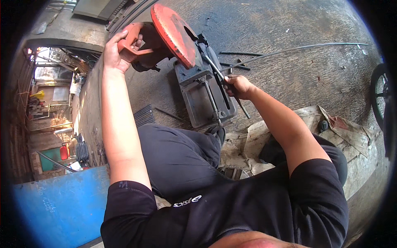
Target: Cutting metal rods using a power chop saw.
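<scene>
My left hand [117,53] is wrapped round the orange handle [133,41] of a cut-off saw. The saw's round orange blade guard [173,35] is tilted and raised above its grey metal base [191,108]. On the base is a vise with a screw bar [211,96]. My right hand [239,86] is closed on a metal rod [244,108], whose upper end reaches toward the slot below the guard. The blade is mostly hidden by the guard.
A long thin rod [306,47] and short dark bars [240,53] lie on the floor right of the saw. Several metal bars [144,115] lie left of the base. A blue sheet [62,206] is at lower left, a wheel [379,95] at far right, and cloth sacking [351,144] beside my leg.
</scene>
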`<action>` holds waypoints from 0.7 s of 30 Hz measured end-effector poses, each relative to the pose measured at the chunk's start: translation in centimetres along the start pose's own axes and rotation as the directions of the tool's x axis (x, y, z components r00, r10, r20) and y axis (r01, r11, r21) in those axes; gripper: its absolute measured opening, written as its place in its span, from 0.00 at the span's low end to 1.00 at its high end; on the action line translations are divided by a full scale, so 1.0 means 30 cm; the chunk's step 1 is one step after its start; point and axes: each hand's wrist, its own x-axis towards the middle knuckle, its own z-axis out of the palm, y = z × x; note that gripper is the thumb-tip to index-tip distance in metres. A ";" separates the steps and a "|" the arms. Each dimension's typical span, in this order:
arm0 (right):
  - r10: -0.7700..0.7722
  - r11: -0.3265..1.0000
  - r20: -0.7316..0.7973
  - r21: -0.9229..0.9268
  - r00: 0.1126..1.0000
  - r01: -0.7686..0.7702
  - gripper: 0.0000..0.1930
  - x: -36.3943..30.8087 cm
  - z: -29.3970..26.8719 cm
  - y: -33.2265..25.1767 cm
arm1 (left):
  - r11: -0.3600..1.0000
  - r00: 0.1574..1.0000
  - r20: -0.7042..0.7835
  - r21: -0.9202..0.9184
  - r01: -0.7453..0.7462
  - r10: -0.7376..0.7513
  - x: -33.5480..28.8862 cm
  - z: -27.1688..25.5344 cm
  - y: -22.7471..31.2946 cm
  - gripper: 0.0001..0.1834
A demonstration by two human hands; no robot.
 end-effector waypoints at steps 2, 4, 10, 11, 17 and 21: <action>0.023 1.000 0.019 0.003 1.000 -0.023 0.10 -0.008 0.002 -0.002 | 0.997 0.996 -0.052 0.018 -0.069 0.069 -0.008 0.009 -0.015 0.25; 0.041 0.999 0.064 -0.008 0.997 -0.040 0.11 -0.016 0.008 -0.006 | 0.998 0.997 -0.043 0.006 -0.056 0.057 -0.012 0.019 -0.013 0.25; 0.095 0.994 0.174 0.045 0.980 -0.104 0.10 -0.024 0.048 -0.012 | 0.999 0.999 -0.048 -0.046 -0.027 0.025 -0.012 0.031 -0.005 0.24; 0.092 0.993 0.186 0.050 0.978 -0.103 0.10 -0.024 0.056 -0.010 | 0.999 0.999 -0.045 -0.052 -0.013 0.010 -0.008 0.028 -0.003 0.24; 0.111 0.993 0.192 0.030 0.975 -0.118 0.08 -0.022 0.091 -0.005 | 0.993 0.999 -0.051 -0.116 -0.021 0.015 0.008 0.004 -0.002 0.27; 0.097 0.995 0.167 0.008 0.981 -0.100 0.08 -0.014 0.097 -0.006 | 0.995 0.998 -0.071 -0.101 -0.008 0.000 0.007 0.008 0.000 0.27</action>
